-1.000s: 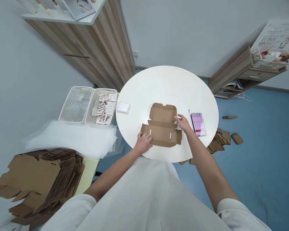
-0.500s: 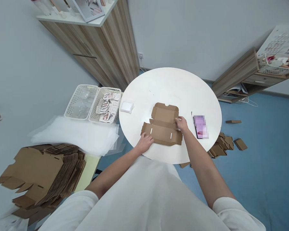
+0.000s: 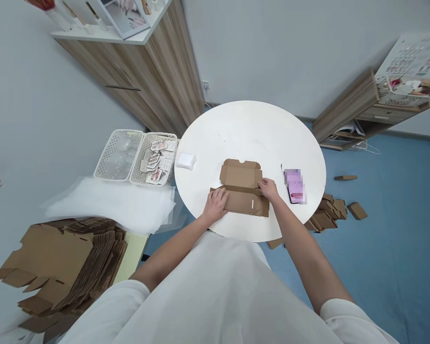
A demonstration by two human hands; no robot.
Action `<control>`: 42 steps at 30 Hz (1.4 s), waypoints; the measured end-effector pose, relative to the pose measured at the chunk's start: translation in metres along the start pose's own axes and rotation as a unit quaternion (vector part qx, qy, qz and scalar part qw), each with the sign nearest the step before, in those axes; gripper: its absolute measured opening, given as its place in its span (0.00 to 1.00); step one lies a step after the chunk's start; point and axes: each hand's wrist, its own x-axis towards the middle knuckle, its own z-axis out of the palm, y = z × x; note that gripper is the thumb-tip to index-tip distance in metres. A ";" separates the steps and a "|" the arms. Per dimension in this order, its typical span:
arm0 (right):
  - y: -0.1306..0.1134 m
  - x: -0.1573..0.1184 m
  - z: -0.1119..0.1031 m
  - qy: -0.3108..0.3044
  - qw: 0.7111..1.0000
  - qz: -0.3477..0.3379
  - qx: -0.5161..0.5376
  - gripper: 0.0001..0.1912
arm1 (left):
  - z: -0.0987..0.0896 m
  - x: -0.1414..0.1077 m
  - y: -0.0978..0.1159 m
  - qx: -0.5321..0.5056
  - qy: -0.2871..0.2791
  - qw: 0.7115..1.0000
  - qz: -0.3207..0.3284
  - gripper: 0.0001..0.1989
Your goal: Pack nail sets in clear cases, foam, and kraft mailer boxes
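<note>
A brown cardboard mailer box (image 3: 241,201), partly folded, lies on the white round table (image 3: 254,124) close in front of me. Its far panel tilts up with the flaps bent, and a white slot shows near the right end of the near panel. My left hand (image 3: 216,205) rests over the left end of that near panel, fingers spread across the cardboard and covering part of it. At the right, my right hand (image 3: 268,188) pinches a side flap by the crease between the two panels. Its fingertips partly hide the flap.
A phone (image 3: 294,185), blurred over, lies right of the box. A small white packet (image 3: 186,160) sits at the table's left edge, beside a white basket of cards (image 3: 158,157). Flat cardboard blanks (image 3: 60,263) are stacked at lower left. Folded boxes (image 3: 327,212) lie on the floor.
My left hand has moved up and further onto the box's left end, covering the left slot. The far panel and its flaps have been bent up more. My right hand stays at the right flap.
</note>
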 end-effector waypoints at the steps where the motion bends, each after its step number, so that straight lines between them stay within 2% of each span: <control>1: 0.000 -0.003 -0.001 -0.002 1.000 -0.005 -0.018 0.10 | -0.002 0.003 0.001 0.007 0.002 1.000 -0.006 0.37; 5: -0.003 -0.013 -0.003 -0.004 0.996 -0.018 -0.087 0.10 | -0.003 0.012 0.002 0.033 -0.026 0.999 -0.006 0.44; 11: -0.006 -0.024 -0.005 -0.043 0.986 -0.054 -0.150 0.15 | 0.000 0.016 0.004 0.031 -0.054 0.998 -0.008 0.43; 14: -0.006 -0.037 -0.007 0.041 0.966 -0.118 -0.227 0.27 | 0.000 0.015 0.004 0.022 -0.049 0.999 -0.007 0.42; 16: -0.006 -0.049 -0.006 0.073 0.931 -0.205 -0.292 0.39 | 0.000 0.015 0.003 0.017 -0.045 0.999 -0.005 0.41; 17: -0.005 -0.055 -0.004 0.055 0.911 -0.252 -0.323 0.43 | 0.000 0.015 0.003 0.015 -0.043 0.999 -0.004 0.41; 19: -0.001 -0.067 0.002 -0.020 0.869 -0.320 -0.377 0.48 | 0.001 0.015 0.003 0.010 -0.041 0.999 -0.005 0.42; 21: 0.004 -0.075 0.011 -0.071 0.843 -0.330 -0.419 0.53 | 0.001 0.015 0.003 0.006 -0.041 0.999 -0.006 0.42; 25: 0.009 -0.079 0.025 -0.079 0.837 -0.296 -0.454 0.54 | -0.001 0.011 0.001 -0.014 -0.034 0.999 -0.019 0.48; 27: 0.010 -0.077 0.027 -0.073 0.839 -0.289 -0.454 0.53 | -0.002 0.003 -0.004 -0.041 -0.016 0.997 -0.067 0.53; 30: 0.010 -0.074 0.027 -0.076 0.839 -0.288 -0.455 0.53 | 0.001 -0.014 -0.018 -0.119 0.007 0.970 -0.211 0.56; 32: 0.009 -0.073 0.027 -0.078 0.839 -0.286 -0.455 0.53 | 0.007 -0.025 -0.029 -0.210 -0.003 0.929 -0.304 0.52; 34: 0.008 -0.072 0.029 -0.077 0.841 -0.286 -0.453 0.53 | 0.014 -0.032 -0.038 -0.323 -0.019 0.880 -0.347 0.48; 37: 0.006 -0.072 0.032 -0.076 0.843 -0.285 -0.450 0.51 | 0.023 -0.031 -0.044 -0.442 -0.005 0.819 -0.366 0.40; 39: 0.004 -0.072 0.034 -0.075 0.845 -0.284 -0.447 0.50 | 0.025 -0.026 -0.043 -0.465 0.010 0.805 -0.369 0.33; 42: 0.002 -0.074 0.037 -0.073 0.849 -0.284 -0.440 0.49 | 0.023 -0.019 -0.041 -0.429 0.018 0.833 -0.350 0.25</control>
